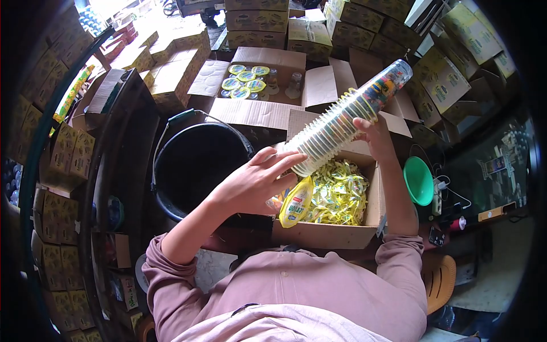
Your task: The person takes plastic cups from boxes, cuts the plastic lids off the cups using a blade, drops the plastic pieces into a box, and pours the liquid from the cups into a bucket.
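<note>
My right hand [373, 134] is closed around a long slanted stack of nested printed plastic cups [336, 125], near its upper right end. My left hand [259, 179] is at the stack's lower left end, its fingertips by the rims. Under that hand's curled fingers is a plastic cup with a yellow printed lid [296, 202], tilted sideways; its body is mostly covered by the hand. Below both hands, yellow plastic trimmings [339, 196] fill an open cardboard box [333, 236].
A black bucket [174, 199] stands left of the trimmings box. Behind is an open carton [250, 114] with yellow-lidded cups [245, 82] inside. A green bowl [419, 181] lies at right, near a white power strip [437, 199]. Stacked cartons [256, 23] line the back and sides.
</note>
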The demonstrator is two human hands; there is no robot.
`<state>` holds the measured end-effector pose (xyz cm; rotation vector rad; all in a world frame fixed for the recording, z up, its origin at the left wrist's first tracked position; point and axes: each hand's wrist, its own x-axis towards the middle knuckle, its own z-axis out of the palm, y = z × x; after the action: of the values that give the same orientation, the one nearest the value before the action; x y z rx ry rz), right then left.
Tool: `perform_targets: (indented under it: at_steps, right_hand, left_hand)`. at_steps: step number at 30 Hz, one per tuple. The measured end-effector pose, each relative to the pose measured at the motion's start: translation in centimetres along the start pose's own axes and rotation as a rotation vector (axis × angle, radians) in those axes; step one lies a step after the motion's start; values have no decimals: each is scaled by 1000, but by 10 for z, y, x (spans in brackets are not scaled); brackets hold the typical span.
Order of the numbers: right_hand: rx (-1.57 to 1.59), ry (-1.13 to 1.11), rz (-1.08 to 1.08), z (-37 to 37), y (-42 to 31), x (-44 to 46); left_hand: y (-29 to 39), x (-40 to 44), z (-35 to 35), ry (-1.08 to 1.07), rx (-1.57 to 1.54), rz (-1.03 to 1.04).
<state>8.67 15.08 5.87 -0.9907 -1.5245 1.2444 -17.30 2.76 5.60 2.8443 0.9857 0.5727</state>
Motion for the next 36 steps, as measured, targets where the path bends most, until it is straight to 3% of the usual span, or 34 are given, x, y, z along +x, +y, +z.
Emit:
perform_targets:
  at_steps: [7,14,18,36]
  right_hand:
    - [130,5,99,11,26,0]
    - [-162,-220,171,23,48,-5]
    - [-172,-288,248,30,70,-2]
    - [-30,-391,462,37,123,2]
  left_hand:
    - [-3,-11,6,35,-1,-24]
    - [17,-34,64,-58,-172,-142]
    - [25,-45,80,-142,-224,-217]
    - [24,-58,94,-93,-205,-280]
